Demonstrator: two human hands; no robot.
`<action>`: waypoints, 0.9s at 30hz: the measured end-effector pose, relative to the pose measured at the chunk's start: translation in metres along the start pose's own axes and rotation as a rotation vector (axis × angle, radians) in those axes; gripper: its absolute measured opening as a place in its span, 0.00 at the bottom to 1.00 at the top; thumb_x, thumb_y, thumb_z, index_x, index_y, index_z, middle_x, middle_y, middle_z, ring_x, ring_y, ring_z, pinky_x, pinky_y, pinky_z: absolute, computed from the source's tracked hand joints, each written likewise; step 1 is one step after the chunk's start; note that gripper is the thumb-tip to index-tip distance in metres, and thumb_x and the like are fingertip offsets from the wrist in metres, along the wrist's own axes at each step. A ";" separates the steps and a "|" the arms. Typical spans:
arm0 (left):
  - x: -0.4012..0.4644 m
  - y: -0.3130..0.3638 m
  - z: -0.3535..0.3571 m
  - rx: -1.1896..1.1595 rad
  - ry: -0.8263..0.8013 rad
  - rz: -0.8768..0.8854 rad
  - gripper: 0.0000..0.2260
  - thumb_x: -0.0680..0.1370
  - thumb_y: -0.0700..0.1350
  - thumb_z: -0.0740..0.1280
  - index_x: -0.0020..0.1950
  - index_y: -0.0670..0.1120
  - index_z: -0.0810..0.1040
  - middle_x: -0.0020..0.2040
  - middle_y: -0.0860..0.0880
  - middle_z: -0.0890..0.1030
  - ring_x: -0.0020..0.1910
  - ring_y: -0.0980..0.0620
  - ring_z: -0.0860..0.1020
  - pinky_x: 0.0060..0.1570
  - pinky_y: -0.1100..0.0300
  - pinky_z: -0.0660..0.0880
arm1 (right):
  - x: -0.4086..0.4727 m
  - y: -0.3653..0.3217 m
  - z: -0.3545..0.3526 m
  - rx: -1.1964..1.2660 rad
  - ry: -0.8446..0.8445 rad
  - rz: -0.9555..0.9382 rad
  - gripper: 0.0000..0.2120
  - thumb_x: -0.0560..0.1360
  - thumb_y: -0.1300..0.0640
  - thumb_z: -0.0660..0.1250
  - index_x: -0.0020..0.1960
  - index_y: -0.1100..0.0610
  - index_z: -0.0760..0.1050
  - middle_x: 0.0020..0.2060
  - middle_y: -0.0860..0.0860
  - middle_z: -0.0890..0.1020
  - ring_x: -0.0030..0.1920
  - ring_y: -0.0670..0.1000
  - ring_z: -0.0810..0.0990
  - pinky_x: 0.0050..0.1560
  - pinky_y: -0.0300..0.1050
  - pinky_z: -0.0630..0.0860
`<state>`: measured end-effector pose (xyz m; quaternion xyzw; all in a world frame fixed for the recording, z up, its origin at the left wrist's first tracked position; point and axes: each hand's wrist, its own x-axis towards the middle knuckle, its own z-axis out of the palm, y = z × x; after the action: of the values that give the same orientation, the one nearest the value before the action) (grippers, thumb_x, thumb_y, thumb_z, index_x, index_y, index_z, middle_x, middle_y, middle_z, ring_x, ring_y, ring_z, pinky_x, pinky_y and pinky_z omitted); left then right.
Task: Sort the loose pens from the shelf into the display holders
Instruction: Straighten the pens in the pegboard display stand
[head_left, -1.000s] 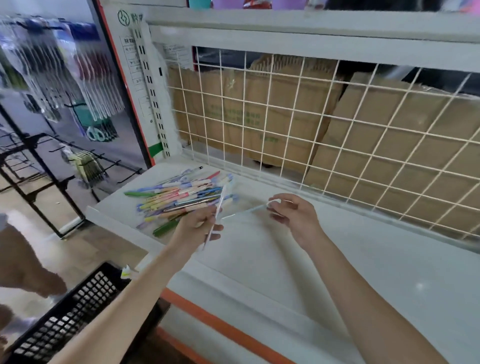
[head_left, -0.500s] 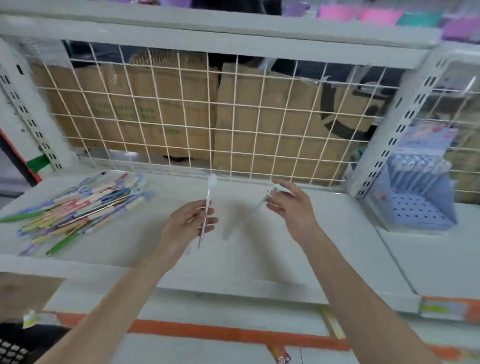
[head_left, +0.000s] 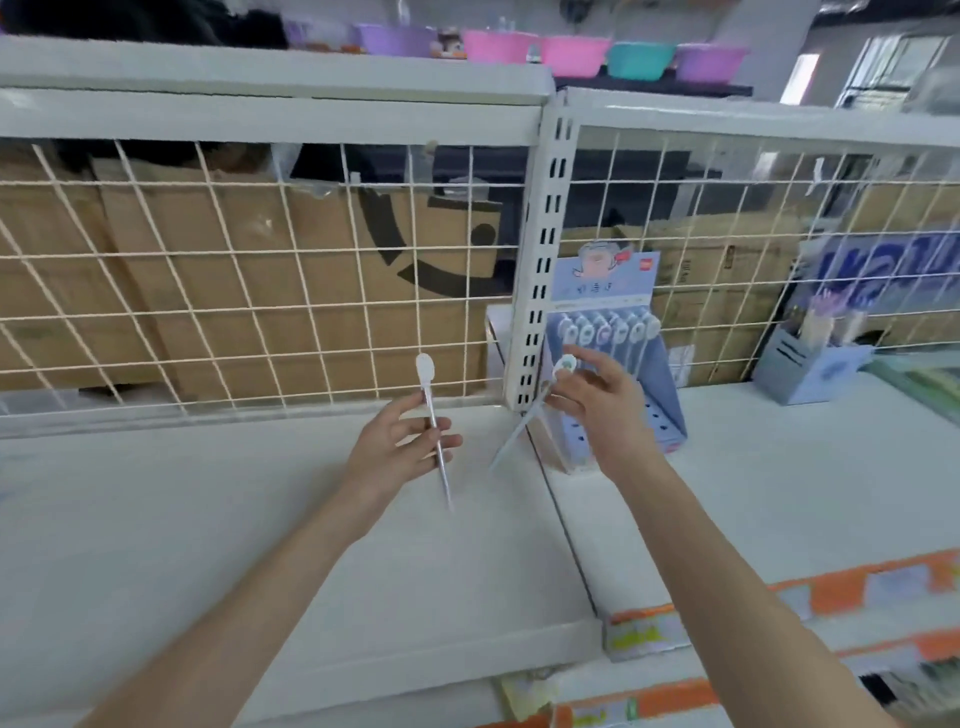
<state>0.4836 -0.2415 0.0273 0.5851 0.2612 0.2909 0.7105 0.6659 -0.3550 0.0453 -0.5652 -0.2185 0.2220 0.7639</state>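
My left hand (head_left: 397, 447) grips a thin white pen (head_left: 435, 431) with an oval white top, held nearly upright above the white shelf (head_left: 260, 519). My right hand (head_left: 602, 410) pinches a second pale pen (head_left: 522, 423) with a round cap, tilted down to the left. Just behind my right hand stands a light-blue display holder (head_left: 660, 410) on the neighbouring shelf section, with a row of round-capped pens (head_left: 605, 330) along its top and rows of holes below. The pile of loose pens is out of view.
A white slotted upright post (head_left: 540, 270) divides the two shelf sections. White wire mesh (head_left: 260, 270) backs the shelf, with cardboard boxes behind it. A second blue holder (head_left: 810, 358) with pens stands at the far right. Coloured tubs (head_left: 571, 52) sit on the top shelf.
The view has swung right: the loose pen pile has left the frame and the blue display holder is now close. Both hands carried their pens rightward; my right hand is now at the holder.
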 end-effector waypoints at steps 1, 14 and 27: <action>0.006 -0.004 0.017 0.012 -0.007 -0.003 0.16 0.77 0.32 0.63 0.62 0.46 0.71 0.49 0.42 0.80 0.43 0.48 0.83 0.46 0.59 0.80 | 0.009 -0.008 -0.017 0.001 0.009 -0.014 0.12 0.75 0.70 0.64 0.56 0.60 0.75 0.44 0.58 0.78 0.43 0.56 0.80 0.42 0.44 0.80; 0.056 -0.024 0.116 0.032 0.105 -0.022 0.16 0.76 0.33 0.64 0.62 0.45 0.72 0.47 0.45 0.82 0.45 0.47 0.83 0.51 0.56 0.79 | 0.108 -0.031 -0.081 -0.228 -0.123 -0.204 0.12 0.73 0.70 0.67 0.55 0.60 0.74 0.46 0.59 0.81 0.43 0.53 0.82 0.45 0.44 0.81; 0.059 -0.029 0.103 0.035 0.134 -0.061 0.15 0.77 0.33 0.64 0.61 0.45 0.73 0.48 0.43 0.81 0.44 0.47 0.83 0.41 0.64 0.79 | 0.112 -0.018 -0.073 -0.420 -0.249 -0.242 0.12 0.73 0.70 0.67 0.53 0.57 0.76 0.45 0.56 0.79 0.47 0.51 0.79 0.52 0.50 0.79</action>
<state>0.6011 -0.2732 0.0153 0.5686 0.3307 0.3030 0.6896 0.8005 -0.3496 0.0529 -0.6495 -0.4181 0.1466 0.6180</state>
